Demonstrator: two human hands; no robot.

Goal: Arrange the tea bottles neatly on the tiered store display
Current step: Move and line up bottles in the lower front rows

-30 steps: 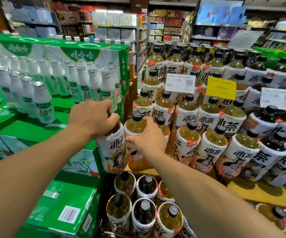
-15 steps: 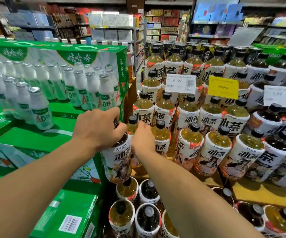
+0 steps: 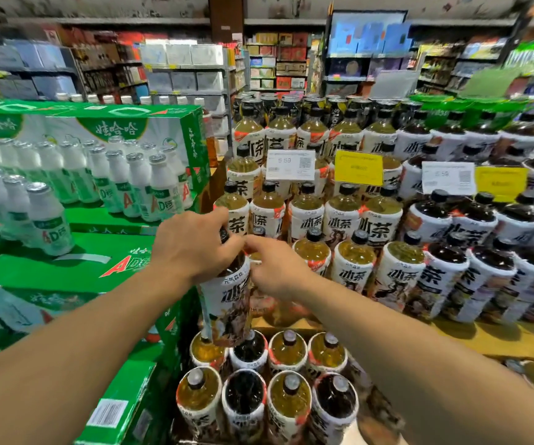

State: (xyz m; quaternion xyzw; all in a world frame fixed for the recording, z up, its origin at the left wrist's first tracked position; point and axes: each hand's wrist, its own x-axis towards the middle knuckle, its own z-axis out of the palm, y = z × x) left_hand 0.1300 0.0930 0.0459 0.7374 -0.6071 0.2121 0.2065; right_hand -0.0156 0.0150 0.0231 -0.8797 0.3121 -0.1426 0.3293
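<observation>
At the display's near-left corner, the left hand [image 3: 192, 248] clamped a full, likely heavy and slick tea bottle [image 3: 227, 303] by its shoulder, while the right hand [image 3: 273, 268], fingers loosely curled, touched it.

Head-worn view — forward, downward, close

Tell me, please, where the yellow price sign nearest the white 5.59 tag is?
In the head view, the yellow sign hangs right of the white tag, among upper-tier tea bottles.

Milk cartons [image 3: 66, 271] left of tea bottles [image 3: 349, 220]
</observation>
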